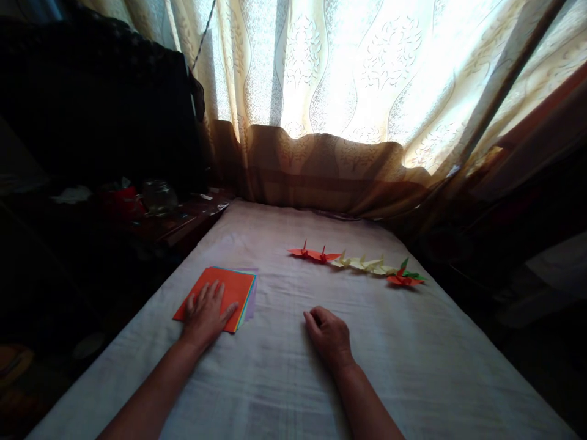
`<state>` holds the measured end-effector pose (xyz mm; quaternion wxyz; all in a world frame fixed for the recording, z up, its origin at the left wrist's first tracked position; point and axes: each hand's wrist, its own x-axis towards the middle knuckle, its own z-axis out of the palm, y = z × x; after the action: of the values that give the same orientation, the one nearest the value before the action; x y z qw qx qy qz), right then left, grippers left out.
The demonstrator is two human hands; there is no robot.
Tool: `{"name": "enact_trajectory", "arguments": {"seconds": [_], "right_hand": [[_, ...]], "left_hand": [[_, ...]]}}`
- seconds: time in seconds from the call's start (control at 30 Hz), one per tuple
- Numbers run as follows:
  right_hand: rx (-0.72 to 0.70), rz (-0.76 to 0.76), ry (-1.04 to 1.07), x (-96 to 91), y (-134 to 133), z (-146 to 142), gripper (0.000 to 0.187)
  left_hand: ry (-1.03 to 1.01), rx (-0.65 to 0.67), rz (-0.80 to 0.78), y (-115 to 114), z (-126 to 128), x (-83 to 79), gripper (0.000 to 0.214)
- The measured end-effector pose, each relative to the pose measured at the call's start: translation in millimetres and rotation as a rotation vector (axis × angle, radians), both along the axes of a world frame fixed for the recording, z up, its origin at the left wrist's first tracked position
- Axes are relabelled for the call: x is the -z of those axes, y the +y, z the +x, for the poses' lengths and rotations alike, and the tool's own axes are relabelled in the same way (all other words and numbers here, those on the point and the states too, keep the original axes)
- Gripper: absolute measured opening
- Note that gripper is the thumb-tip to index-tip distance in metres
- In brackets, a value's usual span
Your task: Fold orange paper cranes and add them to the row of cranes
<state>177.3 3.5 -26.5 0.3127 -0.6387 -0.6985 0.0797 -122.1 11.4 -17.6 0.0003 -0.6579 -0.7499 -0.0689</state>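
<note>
My left hand (pixel 207 313) lies flat, fingers apart, on a stack of square coloured paper (pixel 239 286) with an orange sheet on top. Blue, yellow and purple edges stick out at the stack's right side. My right hand (pixel 329 333) rests on the bed sheet with its fingers curled in; whether anything is inside them is hidden. Beyond it a row of folded paper cranes runs to the right: two red-orange cranes (pixel 314 254), several pale yellow cranes (pixel 363 264), a green crane (pixel 413 275) and an orange crane (pixel 404 280) in front of the green one.
A pale sheet (pixel 275 379) covers the bed-like surface. To the left stands a dark side table (pixel 183 226) with a glass jar (pixel 159 197) and a red cup (pixel 121 201). Patterned curtains (pixel 321 73) hang over a bright window at the far end.
</note>
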Motion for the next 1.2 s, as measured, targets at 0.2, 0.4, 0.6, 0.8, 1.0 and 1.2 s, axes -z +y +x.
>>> {"name": "enact_trajectory", "arguments": {"seconds": [0.2,0.4,0.6,0.8,1.0,1.2], "right_hand": [[-0.011,-0.013,-0.005,-0.5,-1,0,0.038],[-0.013,-0.009,-0.01,-0.6,-1,0,0.035],[-0.016,-0.012,-0.032,-1.3,-1,1,0.033],[-0.018,-0.006,-0.021,-1.6,-1,1,0.032],[-0.009,-0.011,0.035,-1.9,-1,1,0.032],[0.018,-0.056,0.265,1.1,3,4,0.032]], "left_hand": [[0.011,0.02,0.072,2,6,2.4,0.051],[-0.018,0.028,0.156,1,2,9.5,0.044],[-0.058,0.04,0.242,1,-1,19.8,0.046],[-0.091,0.089,0.265,0,0,15.7,0.046],[-0.198,0.274,0.197,-6,45,3.0,0.044],[-0.309,0.508,0.052,-16,103,-6.1,0.041]]}}
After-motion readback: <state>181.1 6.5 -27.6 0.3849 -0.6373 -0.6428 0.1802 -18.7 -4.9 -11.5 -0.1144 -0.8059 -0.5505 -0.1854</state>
